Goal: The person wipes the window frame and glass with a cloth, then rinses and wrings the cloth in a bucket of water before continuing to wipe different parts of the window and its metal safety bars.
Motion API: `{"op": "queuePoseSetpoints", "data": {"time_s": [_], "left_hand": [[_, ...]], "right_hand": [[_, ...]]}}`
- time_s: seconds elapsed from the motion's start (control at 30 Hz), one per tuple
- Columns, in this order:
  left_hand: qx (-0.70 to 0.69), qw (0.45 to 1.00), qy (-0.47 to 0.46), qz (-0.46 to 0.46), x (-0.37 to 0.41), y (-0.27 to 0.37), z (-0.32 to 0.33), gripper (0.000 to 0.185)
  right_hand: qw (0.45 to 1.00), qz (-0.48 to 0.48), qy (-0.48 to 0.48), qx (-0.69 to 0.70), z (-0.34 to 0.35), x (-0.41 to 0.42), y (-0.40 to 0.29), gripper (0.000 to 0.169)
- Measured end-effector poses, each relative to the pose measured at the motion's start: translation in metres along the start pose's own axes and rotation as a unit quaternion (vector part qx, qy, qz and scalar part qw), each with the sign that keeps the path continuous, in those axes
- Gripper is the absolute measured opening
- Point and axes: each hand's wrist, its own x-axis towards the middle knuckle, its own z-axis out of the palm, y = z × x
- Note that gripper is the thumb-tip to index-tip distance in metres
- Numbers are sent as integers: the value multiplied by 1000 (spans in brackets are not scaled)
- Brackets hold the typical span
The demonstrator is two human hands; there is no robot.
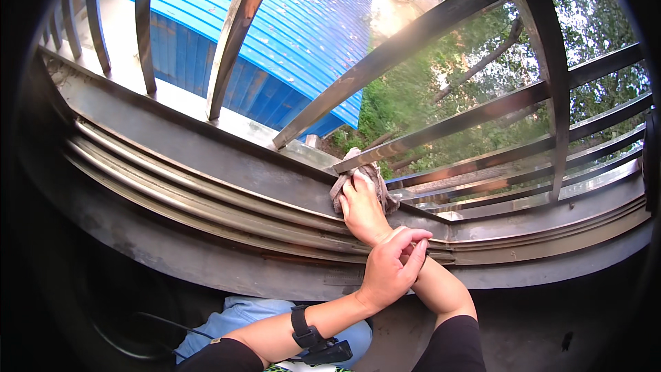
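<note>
My right hand (364, 206) presses a crumpled grey-brown cloth (384, 188) against the foot of a metal window bar (408, 142), at the outer edge of the sill. The cloth bunches around the bar's lower end and shows on both sides of my fingers. My left hand (395, 266) crosses over my right wrist, its thumb and fingertips curled close together near a dark band there. Whether the left fingers grip that band cannot be told. A black strap with a small device (310, 338) sits on my left forearm.
Metal sliding-window tracks (206, 194) run along the sill and meet another run at a corner right of my hands. Upright metal bars (230, 46) stand outside the tracks. Beyond them lie a blue corrugated roof (289, 26) and trees (465, 72). My jeans-clad knee is below the sill.
</note>
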Motion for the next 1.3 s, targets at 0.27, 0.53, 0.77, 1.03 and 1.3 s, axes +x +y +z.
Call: {"op": "queuePoseSetpoints", "data": {"time_s": [0.27, 0.53, 0.77, 1.03, 1.3], "left_hand": [[33, 998, 37, 45, 5, 9, -4, 14], [347, 935, -1, 72, 10, -4, -19, 58], [7, 987, 137, 87, 40, -21, -69, 31], [599, 767, 83, 215, 92, 28, -104, 28], [679, 702, -192, 99, 172, -27, -128, 20]], "right_hand": [[969, 17, 7, 246, -7, -17, 23, 31], [651, 225, 240, 684, -91, -63, 13, 24], [695, 160, 241, 659, -91, -94, -38, 30], [612, 90, 202, 759, -15, -130, -73, 18], [634, 75, 123, 759, -18, -143, -94, 18]]}}
